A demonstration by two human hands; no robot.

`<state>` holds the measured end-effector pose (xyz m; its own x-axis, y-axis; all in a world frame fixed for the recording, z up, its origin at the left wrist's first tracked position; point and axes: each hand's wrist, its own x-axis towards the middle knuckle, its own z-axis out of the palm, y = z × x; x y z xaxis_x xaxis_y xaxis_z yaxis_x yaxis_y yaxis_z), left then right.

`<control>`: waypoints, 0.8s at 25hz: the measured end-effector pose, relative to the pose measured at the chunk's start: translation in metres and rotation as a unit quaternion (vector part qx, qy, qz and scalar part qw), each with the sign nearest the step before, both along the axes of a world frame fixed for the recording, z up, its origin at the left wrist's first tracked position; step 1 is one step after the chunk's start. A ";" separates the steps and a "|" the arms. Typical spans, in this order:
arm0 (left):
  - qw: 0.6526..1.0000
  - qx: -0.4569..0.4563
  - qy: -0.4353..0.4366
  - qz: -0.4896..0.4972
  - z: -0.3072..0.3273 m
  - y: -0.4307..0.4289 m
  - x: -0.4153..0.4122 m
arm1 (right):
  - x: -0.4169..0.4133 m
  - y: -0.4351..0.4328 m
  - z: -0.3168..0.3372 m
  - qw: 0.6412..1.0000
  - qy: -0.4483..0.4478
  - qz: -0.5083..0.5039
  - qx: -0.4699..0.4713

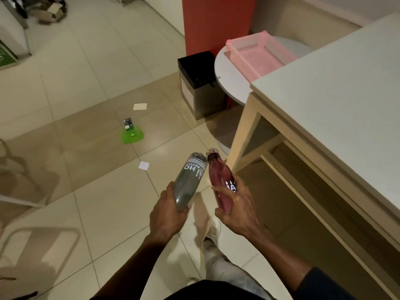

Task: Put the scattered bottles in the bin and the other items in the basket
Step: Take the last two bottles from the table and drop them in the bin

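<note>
Grip is full on both sides: my left hand is wrapped round the lower body of a grey translucent plastic bottle with white lettering, and my right hand curls its fingers round the lower half of a dark red translucent bottle with a clear cap. Both bottles sit in the lower middle of the frame and point up and away from me, their tops almost meeting. Below them I see a pale shoe on the cream tiled floor. Just left of the bottle tops lies a small white paper square. Further up and left lies a flat bright green plastic piece, with a small dark box touching its upper edge, and above those a second white paper square. At upper centre stands a square metal bin with a black top, against a red pillar. Just right of the bin, a slatted pink plastic basket rests on a round white table. A pale wooden table with a light top fills the right of the frame.
</note>
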<state>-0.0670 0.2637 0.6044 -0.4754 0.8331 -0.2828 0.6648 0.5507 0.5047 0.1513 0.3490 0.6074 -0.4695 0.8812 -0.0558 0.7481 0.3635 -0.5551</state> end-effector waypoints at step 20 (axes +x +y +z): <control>0.993 -0.090 -0.007 0.081 -0.073 0.221 -0.212 | -0.198 0.275 -0.051 0.983 -0.078 0.074 -0.146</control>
